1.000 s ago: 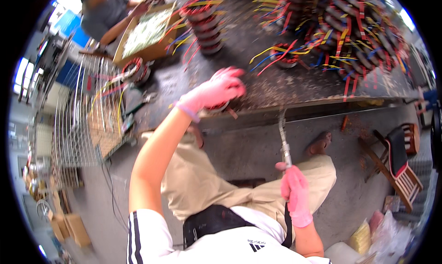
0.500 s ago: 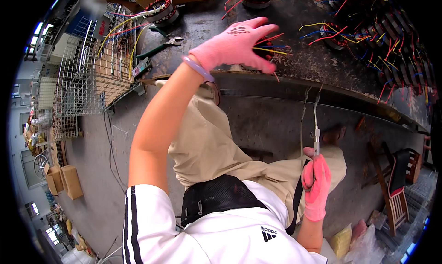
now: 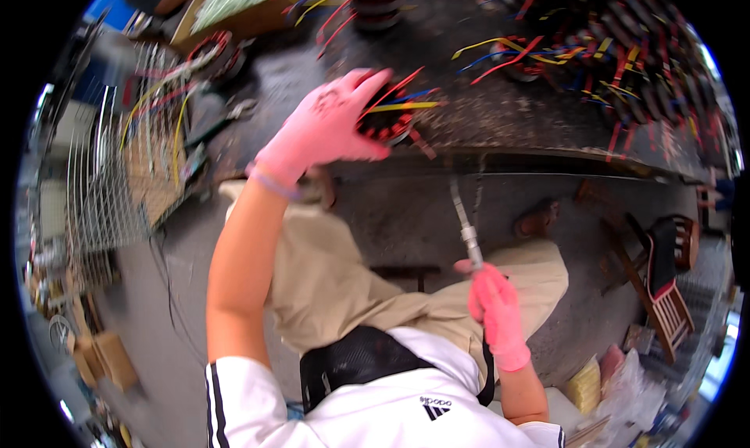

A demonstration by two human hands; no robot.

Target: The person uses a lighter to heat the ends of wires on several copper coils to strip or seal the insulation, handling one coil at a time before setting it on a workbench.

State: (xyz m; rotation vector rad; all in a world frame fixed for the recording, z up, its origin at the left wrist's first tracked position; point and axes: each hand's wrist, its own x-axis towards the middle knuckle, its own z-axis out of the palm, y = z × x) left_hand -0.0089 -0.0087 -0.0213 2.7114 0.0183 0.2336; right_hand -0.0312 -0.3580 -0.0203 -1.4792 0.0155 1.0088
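Observation:
My left hand, in a pink glove, is closed around the rim of a wound motor stator near the workbench's front edge. Its thumb and fingers lie on either side and hide the left part. Red, blue and yellow wire leads stick out rightward from it. My right hand, also gloved in pink, is closed on a slim tool with a metal shaft, held upright below the bench edge over my right thigh. The tool's tip is blurred, so its kind is unclear.
On the workbench stand more stators with coloured leads, several massed at the right. Pliers and a wire basket are at the left. A box sits at the back left, and a chair stands to the right.
My left hand has gone from spread over the stator to closed around its rim. My right hand has brought the tool leftward, nearer the stator. The whole view has shifted and blurred.

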